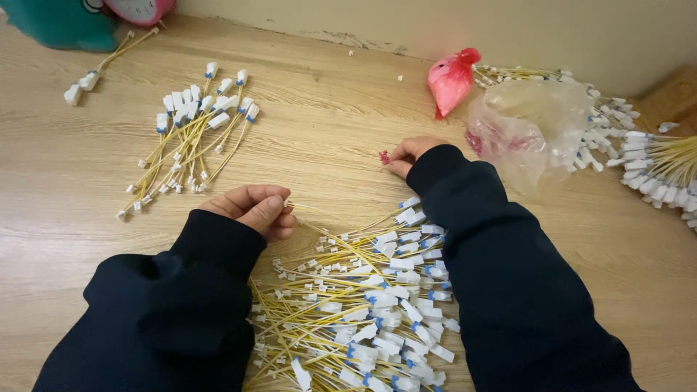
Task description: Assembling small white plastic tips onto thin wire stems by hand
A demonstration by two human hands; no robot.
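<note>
Yellow wires (348, 305) with white plug ends lie in a loose heap on the wooden bench (65, 181), between the two dark sleeves. The left hand (254, 209) is curled closed, pinching the thin tip of one yellow wire (319, 231) that runs back into the heap. The right hand (408, 154) rests further out on the bench, fingers bent down onto a small red piece (384, 157). A tidier bundle of wires (192, 138) lies to the upper left, well apart. A red bag (451, 78) and a clear plastic bag (534, 127) sit beyond the right hand, with more wires (653, 163) at the right edge.
</note>
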